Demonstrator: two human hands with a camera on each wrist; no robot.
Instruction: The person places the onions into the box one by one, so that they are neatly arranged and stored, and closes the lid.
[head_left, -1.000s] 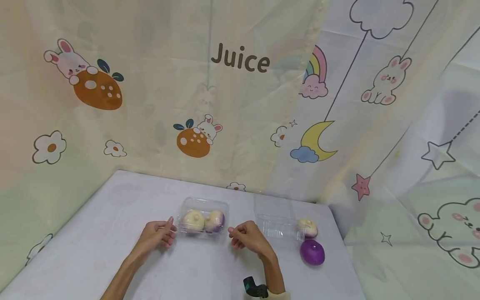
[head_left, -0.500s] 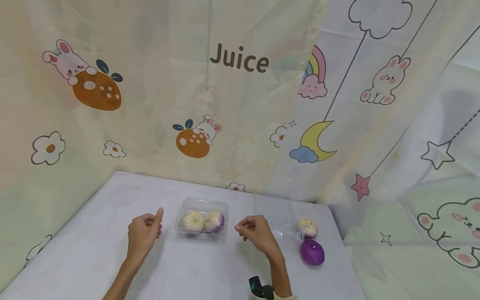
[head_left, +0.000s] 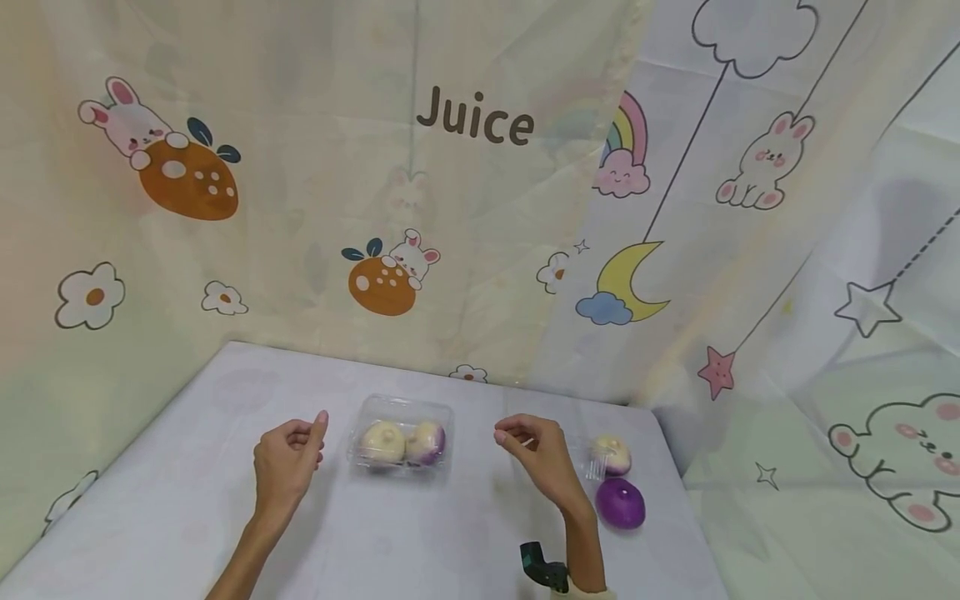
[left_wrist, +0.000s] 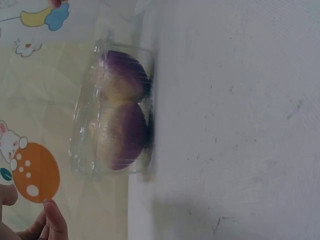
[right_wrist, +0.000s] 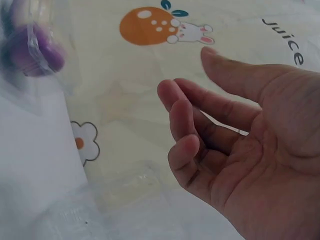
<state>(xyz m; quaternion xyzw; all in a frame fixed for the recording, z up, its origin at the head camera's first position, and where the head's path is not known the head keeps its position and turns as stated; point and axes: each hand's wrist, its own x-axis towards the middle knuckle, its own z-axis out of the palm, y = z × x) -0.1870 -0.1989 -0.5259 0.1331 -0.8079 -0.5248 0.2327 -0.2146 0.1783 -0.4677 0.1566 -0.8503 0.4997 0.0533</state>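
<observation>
A white table (head_left: 390,533) stands against cream fabric (head_left: 300,192) on the far side, printed with the word "Juice" (head_left: 476,117). Whiter fabric (head_left: 750,275) hangs to the right, bearing a yellow moon (head_left: 617,279) and a pink star (head_left: 717,373).

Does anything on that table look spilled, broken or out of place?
Nothing looks spilled or plainly broken. One mild oddity: the purple vegetable lies loose, purple side up, while the other three vegetables show mostly pale tops. The clear container at right is mostly hidden by the right hand, so I can't judge it.
</observation>
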